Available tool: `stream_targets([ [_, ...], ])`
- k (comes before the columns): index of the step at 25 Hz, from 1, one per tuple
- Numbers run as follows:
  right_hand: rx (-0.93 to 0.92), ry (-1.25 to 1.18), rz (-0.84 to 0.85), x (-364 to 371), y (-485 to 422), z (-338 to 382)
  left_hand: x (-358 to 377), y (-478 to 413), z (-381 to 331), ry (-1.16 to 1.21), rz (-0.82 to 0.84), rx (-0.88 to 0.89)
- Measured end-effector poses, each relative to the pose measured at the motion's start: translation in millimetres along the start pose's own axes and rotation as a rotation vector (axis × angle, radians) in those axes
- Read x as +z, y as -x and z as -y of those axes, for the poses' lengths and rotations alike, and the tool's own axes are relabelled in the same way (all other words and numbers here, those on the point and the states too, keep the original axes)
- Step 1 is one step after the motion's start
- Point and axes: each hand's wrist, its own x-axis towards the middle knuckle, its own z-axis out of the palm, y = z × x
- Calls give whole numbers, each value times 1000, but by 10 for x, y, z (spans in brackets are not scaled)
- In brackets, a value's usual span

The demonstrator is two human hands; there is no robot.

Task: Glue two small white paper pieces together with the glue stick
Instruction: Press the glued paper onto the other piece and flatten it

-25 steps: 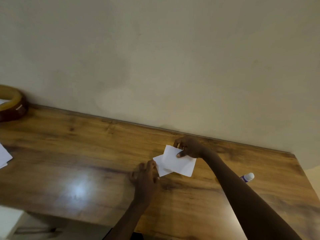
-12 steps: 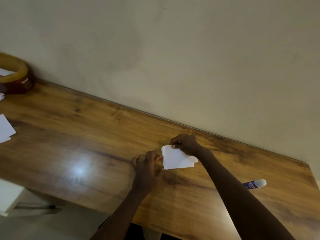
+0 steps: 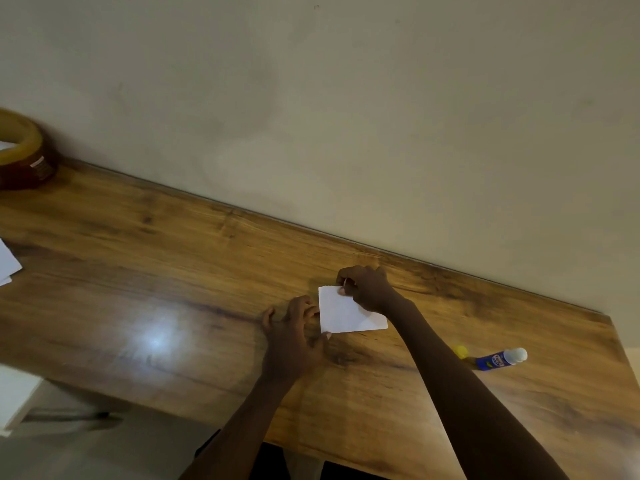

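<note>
Two small white paper pieces [image 3: 346, 313] lie stacked one on the other on the wooden table [image 3: 173, 271], so they read as a single sheet. My right hand [image 3: 367, 287] pinches the stack's far top edge between thumb and fingers. My left hand [image 3: 294, 334] rests beside the stack's left edge, fingers spread, fingertips and thumb touching the paper's side. The glue stick [image 3: 500, 359], blue with a white end, lies on its side to the right, with a small yellow cap [image 3: 460, 351] next to it. Neither hand touches the glue stick.
A round yellow-rimmed brown container [image 3: 24, 157] stands at the far left against the wall. More white paper sheets [image 3: 7, 263] lie at the left edge. The beige wall [image 3: 346, 116] runs along the table's back. A white object [image 3: 14, 400] sits below the table's near-left edge.
The upper paper, held lifted and offset a second ago, has been lowered onto the lower one and squared with it. My left hand shifted to the stack's left edge. The view tilted.
</note>
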Motion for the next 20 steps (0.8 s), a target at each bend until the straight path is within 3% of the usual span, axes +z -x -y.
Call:
stream_targets([
  [8,-20,65,10,65,-2,-42,-6,6,-19,-3,8,-6],
  [20,-96,294,-237,295,129,3,40,-20,26,-129,96,108],
])
